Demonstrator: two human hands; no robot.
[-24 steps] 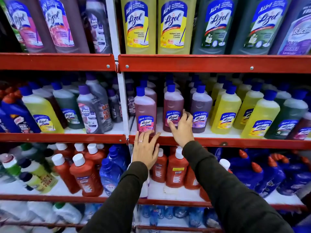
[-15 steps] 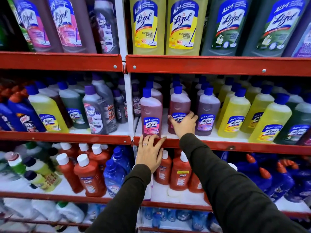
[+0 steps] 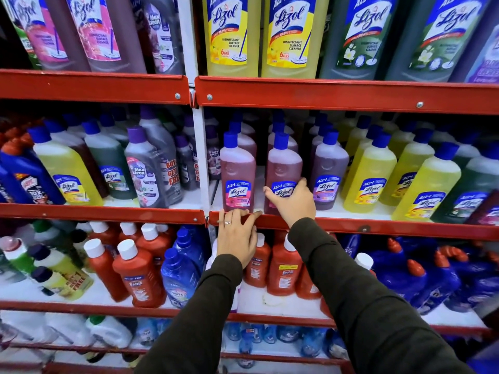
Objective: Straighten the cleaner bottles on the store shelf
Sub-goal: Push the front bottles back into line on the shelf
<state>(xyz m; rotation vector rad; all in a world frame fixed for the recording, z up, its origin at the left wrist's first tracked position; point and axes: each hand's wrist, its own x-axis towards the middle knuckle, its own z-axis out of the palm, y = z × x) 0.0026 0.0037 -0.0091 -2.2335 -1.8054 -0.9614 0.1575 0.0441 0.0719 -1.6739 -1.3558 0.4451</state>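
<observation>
Rows of cleaner bottles fill the middle red shelf [image 3: 378, 228]. My right hand [image 3: 293, 202] grips the lower front of a pink blue-capped bottle [image 3: 283, 168], second from the white upright. To its left stands another pink bottle [image 3: 237, 176], upright, label facing out. My left hand [image 3: 237, 236] rests flat on the shelf's red front lip below that bottle, fingers spread, holding nothing. A purple bottle [image 3: 328, 171] stands just right of the gripped one, then yellow bottles [image 3: 370, 179].
A white upright post [image 3: 201, 157] divides the shelf bays. Large bottles stand on the top shelf [image 3: 324, 93]. Orange bottles [image 3: 137, 276] and blue bottles [image 3: 421, 276] crowd the shelf below, some leaning. Left bay holds yellow, green and grey bottles [image 3: 148, 174].
My right hand has closed more firmly around the second pink bottle's label. My left hand stays on the shelf lip. The view has shifted closer to the shelf.
</observation>
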